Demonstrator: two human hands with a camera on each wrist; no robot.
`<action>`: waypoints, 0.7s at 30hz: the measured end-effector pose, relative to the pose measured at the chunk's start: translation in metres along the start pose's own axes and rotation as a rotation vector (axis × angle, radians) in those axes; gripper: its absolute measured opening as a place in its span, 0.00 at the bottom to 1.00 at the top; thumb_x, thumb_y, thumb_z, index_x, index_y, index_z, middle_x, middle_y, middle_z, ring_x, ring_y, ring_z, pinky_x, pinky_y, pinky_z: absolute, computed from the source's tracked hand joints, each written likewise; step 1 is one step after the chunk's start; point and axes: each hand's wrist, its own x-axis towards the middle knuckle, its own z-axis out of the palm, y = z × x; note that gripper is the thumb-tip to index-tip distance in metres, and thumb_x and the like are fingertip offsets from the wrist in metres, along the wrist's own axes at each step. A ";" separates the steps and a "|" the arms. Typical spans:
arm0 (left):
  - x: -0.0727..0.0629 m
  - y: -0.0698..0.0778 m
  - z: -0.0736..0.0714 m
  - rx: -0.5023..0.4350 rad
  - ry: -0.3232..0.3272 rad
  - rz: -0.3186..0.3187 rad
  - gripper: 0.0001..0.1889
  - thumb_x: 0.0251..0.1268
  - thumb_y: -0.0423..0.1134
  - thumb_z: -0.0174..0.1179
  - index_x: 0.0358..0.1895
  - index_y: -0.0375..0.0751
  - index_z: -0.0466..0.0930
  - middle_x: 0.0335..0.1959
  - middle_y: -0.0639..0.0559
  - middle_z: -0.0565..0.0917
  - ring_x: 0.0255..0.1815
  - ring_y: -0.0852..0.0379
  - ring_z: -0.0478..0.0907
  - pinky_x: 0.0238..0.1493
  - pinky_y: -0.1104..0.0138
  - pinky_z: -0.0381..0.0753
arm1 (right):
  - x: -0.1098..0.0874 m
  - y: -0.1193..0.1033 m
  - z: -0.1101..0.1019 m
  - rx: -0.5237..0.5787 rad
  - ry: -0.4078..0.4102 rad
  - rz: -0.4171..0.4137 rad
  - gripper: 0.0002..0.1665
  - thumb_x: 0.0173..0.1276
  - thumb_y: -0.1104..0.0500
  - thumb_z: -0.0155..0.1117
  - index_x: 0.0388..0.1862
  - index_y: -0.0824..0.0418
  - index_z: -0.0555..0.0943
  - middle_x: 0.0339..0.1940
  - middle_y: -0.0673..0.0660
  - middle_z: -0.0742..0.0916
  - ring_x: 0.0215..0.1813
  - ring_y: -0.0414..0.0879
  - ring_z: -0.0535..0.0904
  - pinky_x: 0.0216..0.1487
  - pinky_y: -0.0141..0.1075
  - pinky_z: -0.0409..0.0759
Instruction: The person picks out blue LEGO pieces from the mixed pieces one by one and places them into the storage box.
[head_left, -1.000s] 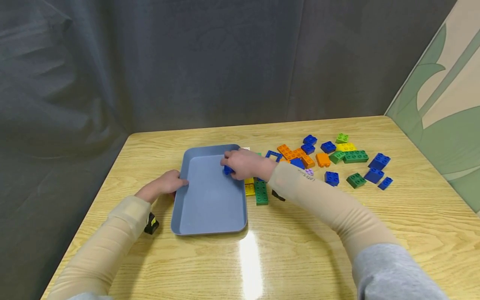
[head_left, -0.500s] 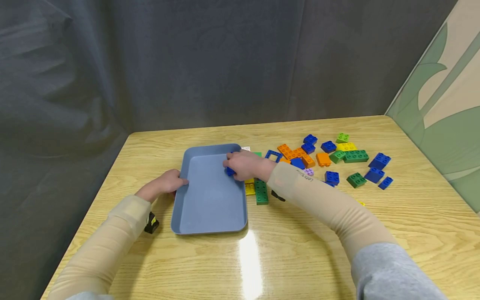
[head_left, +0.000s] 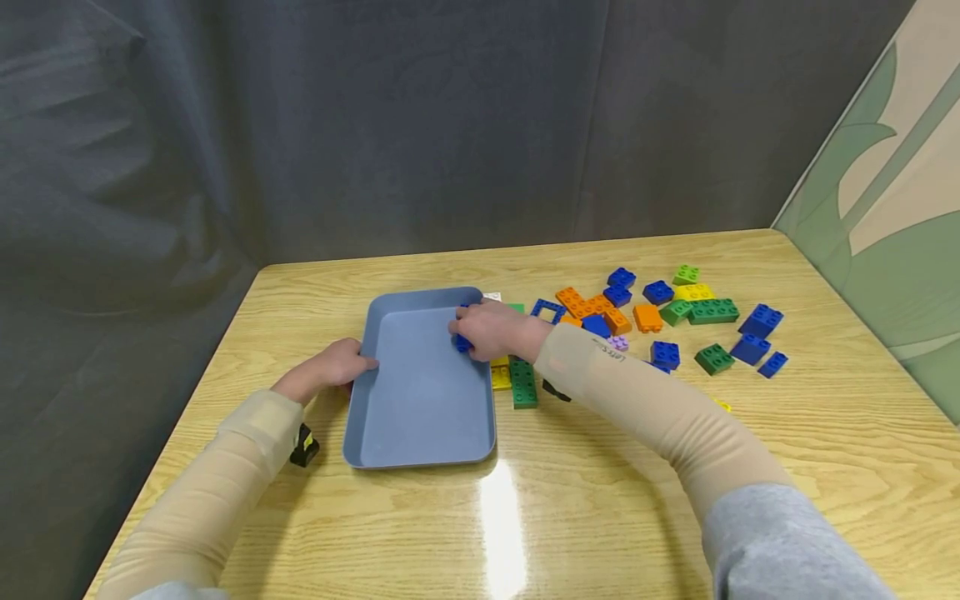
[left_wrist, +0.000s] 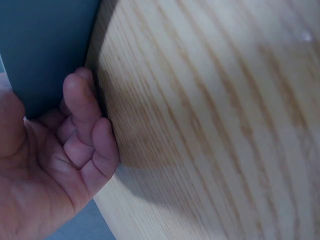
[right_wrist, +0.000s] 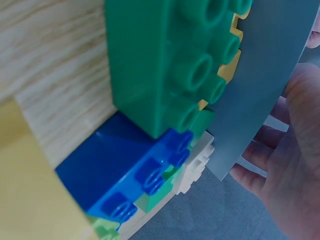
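A shallow grey-blue tray [head_left: 418,400] lies on the table. My left hand [head_left: 337,364] grips its left rim, thumb over the edge; in the left wrist view the fingers [left_wrist: 82,100] curl against the outside of the wall. Over the tray's right wall reaches my right hand [head_left: 491,329], its fingers holding a blue toy brick [head_left: 462,342] inside, close to that wall. The hand covers most of this brick. Right outside the wall stand a green brick [right_wrist: 140,65], a blue brick [right_wrist: 120,160] and a white brick [right_wrist: 192,165], seen in the right wrist view.
Loose bricks spread over the table's right half, among them orange bricks [head_left: 581,304], a long green brick [head_left: 712,312] and stacked blue bricks [head_left: 759,322]. Yellow bricks [head_left: 500,377] sit along the tray's right side. A dark curtain [head_left: 420,125] hangs behind the table.
My right hand has shifted slightly right with the blue brick, closer to the tray's right wall. My left hand has stayed at the rim.
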 end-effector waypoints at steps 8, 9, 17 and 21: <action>0.001 -0.002 0.001 -0.002 -0.001 0.001 0.17 0.74 0.36 0.47 0.48 0.21 0.74 0.31 0.39 0.83 0.25 0.52 0.81 0.29 0.59 0.82 | -0.001 0.000 0.000 0.003 0.008 -0.001 0.21 0.69 0.55 0.61 0.60 0.57 0.77 0.48 0.56 0.81 0.47 0.50 0.77 0.57 0.46 0.73; 0.001 -0.002 0.001 -0.001 -0.002 0.002 0.17 0.74 0.36 0.47 0.48 0.21 0.75 0.31 0.39 0.83 0.25 0.52 0.81 0.29 0.60 0.82 | -0.002 0.000 0.000 0.005 0.014 -0.004 0.21 0.69 0.55 0.61 0.60 0.57 0.77 0.48 0.56 0.80 0.47 0.50 0.76 0.57 0.46 0.73; 0.000 0.000 0.000 -0.002 0.001 0.001 0.17 0.74 0.36 0.47 0.47 0.21 0.75 0.31 0.38 0.83 0.24 0.51 0.82 0.28 0.59 0.82 | -0.008 0.005 -0.004 0.064 0.119 -0.021 0.23 0.70 0.51 0.62 0.60 0.58 0.77 0.55 0.58 0.80 0.55 0.51 0.76 0.63 0.51 0.69; 0.000 0.000 0.000 -0.006 -0.001 0.001 0.17 0.74 0.36 0.47 0.48 0.20 0.75 0.32 0.37 0.83 0.25 0.51 0.82 0.29 0.59 0.82 | -0.011 0.011 -0.006 0.091 0.149 -0.026 0.25 0.71 0.50 0.61 0.62 0.59 0.76 0.60 0.60 0.79 0.58 0.52 0.76 0.62 0.47 0.70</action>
